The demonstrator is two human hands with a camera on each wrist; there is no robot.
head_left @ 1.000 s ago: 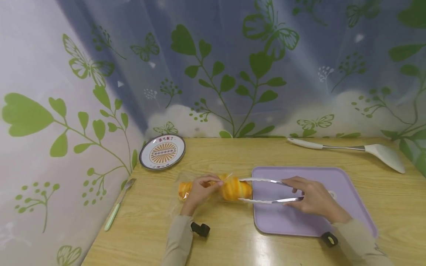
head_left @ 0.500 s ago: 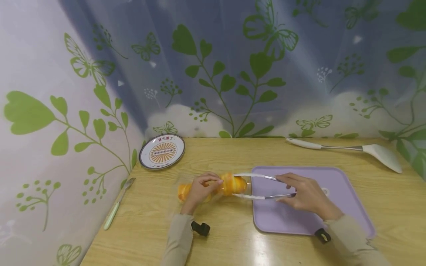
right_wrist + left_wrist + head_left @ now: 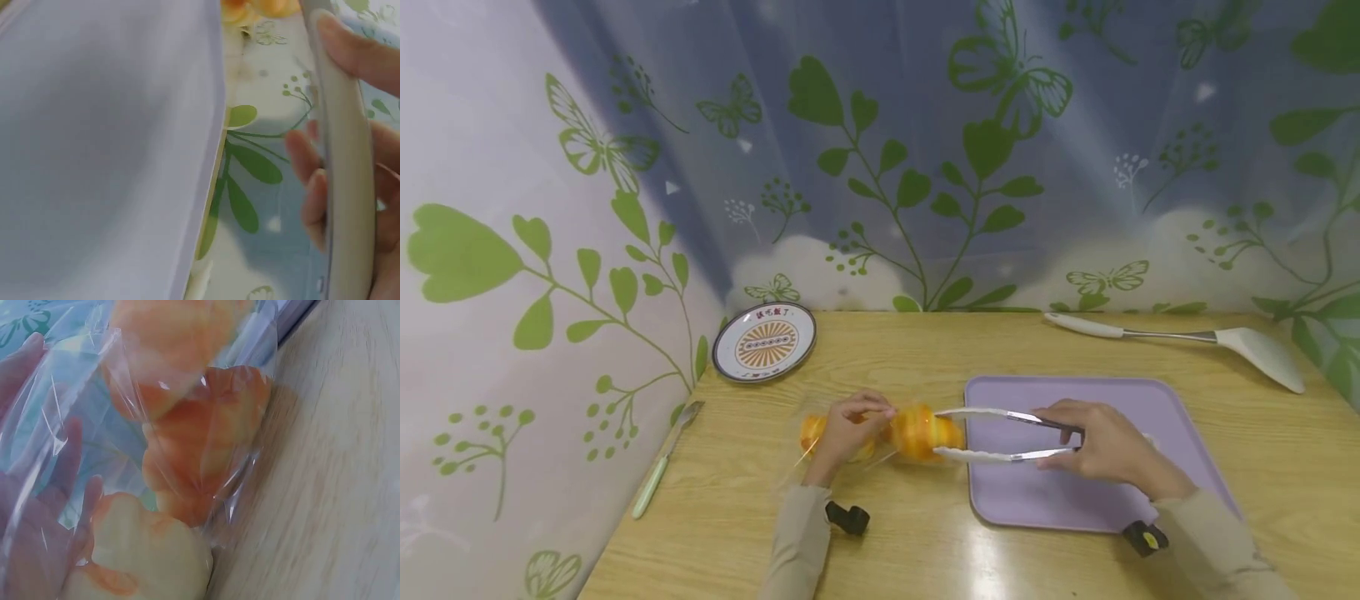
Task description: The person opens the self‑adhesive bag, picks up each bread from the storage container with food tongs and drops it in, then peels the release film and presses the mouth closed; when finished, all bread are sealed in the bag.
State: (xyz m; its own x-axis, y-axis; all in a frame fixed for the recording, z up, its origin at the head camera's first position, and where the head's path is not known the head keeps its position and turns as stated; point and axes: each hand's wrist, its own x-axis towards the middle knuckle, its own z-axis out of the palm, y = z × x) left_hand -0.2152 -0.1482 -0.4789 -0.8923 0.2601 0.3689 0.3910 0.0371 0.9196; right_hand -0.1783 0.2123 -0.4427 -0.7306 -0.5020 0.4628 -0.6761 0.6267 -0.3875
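My left hand point(image 3: 850, 429) pinches the edge of a clear plastic bag point(image 3: 44, 419) with several orange-and-yellow bread rolls point(image 3: 200, 444) inside. One bread roll point(image 3: 921, 432) lies right of the fingers, near the tray's left edge. My right hand point(image 3: 1105, 446) grips a pair of tongs point(image 3: 1045, 454) with pale tips, spread apart and reaching left. Those tips sit on either side of the roll's right end. In the right wrist view, thumb and fingers hold the pale handle point(image 3: 347, 162) of the tongs. My left palm partly covers the other rolls in the head view.
A lilac tray point(image 3: 1037, 500) lies under the right hand. At the back left is a patterned plate point(image 3: 765, 342); a green-handled fork point(image 3: 666, 462) lies by the left wall. A white spatula-like utensil point(image 3: 1176, 337) lies along the back, by the curtain.
The tongs first moved left over the roll, then came back right and slightly down, the roll shifting with them. The left hand has stayed nearly in place on the bag.
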